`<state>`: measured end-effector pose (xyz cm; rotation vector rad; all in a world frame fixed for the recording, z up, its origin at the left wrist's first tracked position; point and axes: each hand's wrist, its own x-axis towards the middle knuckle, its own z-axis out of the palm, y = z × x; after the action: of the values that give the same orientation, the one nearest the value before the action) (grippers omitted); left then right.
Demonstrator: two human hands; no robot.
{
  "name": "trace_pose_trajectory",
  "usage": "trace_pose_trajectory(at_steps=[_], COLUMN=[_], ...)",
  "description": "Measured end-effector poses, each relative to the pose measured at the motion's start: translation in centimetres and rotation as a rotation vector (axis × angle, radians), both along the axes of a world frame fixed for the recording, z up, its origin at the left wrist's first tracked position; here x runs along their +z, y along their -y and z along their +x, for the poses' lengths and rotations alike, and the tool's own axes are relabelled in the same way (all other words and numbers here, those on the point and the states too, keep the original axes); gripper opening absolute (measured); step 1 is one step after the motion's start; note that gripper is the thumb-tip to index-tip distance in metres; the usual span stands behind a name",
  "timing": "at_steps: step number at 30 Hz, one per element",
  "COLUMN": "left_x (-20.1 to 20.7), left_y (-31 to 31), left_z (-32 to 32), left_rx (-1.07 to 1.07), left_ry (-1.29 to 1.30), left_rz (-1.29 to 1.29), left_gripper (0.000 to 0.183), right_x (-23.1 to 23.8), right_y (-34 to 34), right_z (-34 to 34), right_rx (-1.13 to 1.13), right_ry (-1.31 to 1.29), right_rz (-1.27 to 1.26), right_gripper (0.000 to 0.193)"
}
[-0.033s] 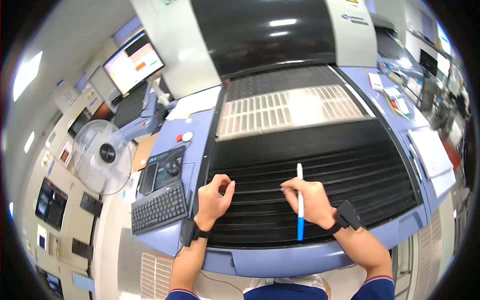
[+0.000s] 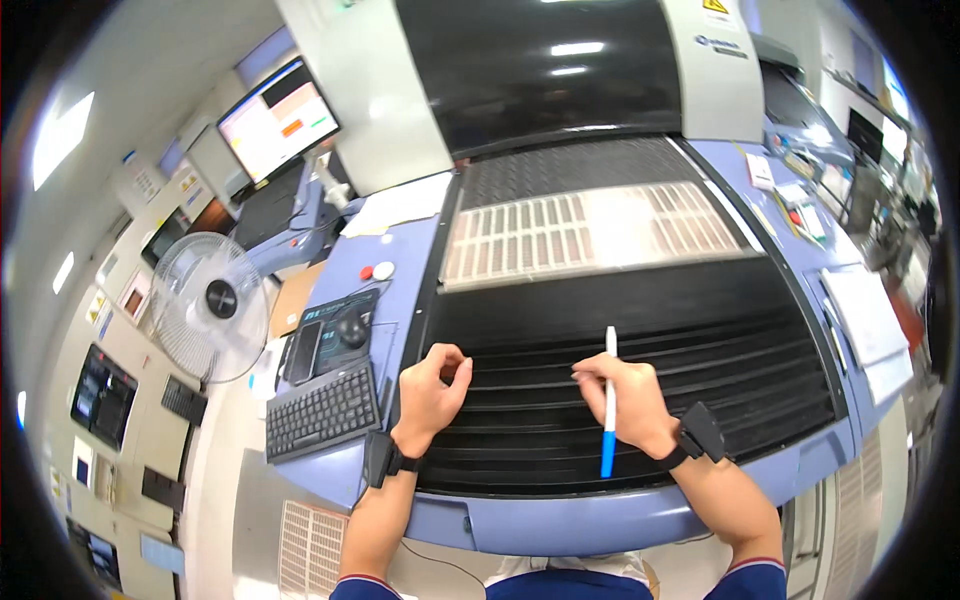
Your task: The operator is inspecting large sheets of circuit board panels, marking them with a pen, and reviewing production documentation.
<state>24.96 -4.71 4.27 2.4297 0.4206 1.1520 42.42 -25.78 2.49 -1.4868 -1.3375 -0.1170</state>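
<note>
A white marker pen (image 2: 608,440) with a blue end is in my right hand (image 2: 630,395), which is closed around it. The blue end points toward me and the white end points away, over the black slatted bed of a machine (image 2: 520,425). My left hand (image 2: 432,388) hangs above the left side of the same bed, its fingers curled in toward the thumb. Nothing shows in it. Farther off on the bed lies a pale panel (image 2: 520,240) with rows of rectangular cells, apart from both hands. Glare covers part of its right half.
On the blue left ledge are a black keyboard (image 2: 322,412), a mouse (image 2: 353,328), a phone (image 2: 304,352), red and white buttons (image 2: 383,271) and papers (image 2: 400,207). A fan (image 2: 215,300) and a monitor (image 2: 278,120) stand beyond. White papers (image 2: 865,315) lie on the right ledge.
The whole view has shifted slightly, so the machine and panel sit a little farther right in the picture. Both hands keep their poses, and the marker pen stays in my right hand.
</note>
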Motion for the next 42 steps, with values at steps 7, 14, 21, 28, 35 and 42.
trace_pose_trajectory(at_steps=[7, 14, 21, 28, 35, 42], left_x=[-2.8, -4.3, -3.6, 5.6, 5.9, 3.2], left_y=[-3.1, -2.8, -2.8, -2.5, 6.5, 14.6], left_z=[-1.5, -0.6, -0.4, -3.7, -6.1, -6.3], left_rx=[0.322, 0.303, 0.191, -0.501, -0.293, -0.584], left_ry=[-0.281, -0.367, -0.188, 0.761, 0.435, 0.426], left_rz=[0.094, -0.034, -0.068, -1.190, -0.735, -1.168], left_gripper=[0.047, 0.048, 0.049, 0.038, 0.038, 0.100], right_x=[-0.1, -1.7, -2.9, -2.1, 1.0, 2.1], right_y=[-0.3, -0.8, -0.1, 0.6, -1.4, 4.0], right_z=[2.0, 5.0, 5.8, 6.4, 8.3, -5.9], right_rx=[-0.276, -0.368, -0.440, -0.463, -0.668, -0.365], right_ry=[0.005, 0.004, 0.286, 0.320, 0.742, 0.336], right_rz=[-0.173, -0.290, -0.457, -0.426, 0.093, 0.097], right_gripper=[0.022, 0.034, 0.058, 0.056, 0.018, 0.024])
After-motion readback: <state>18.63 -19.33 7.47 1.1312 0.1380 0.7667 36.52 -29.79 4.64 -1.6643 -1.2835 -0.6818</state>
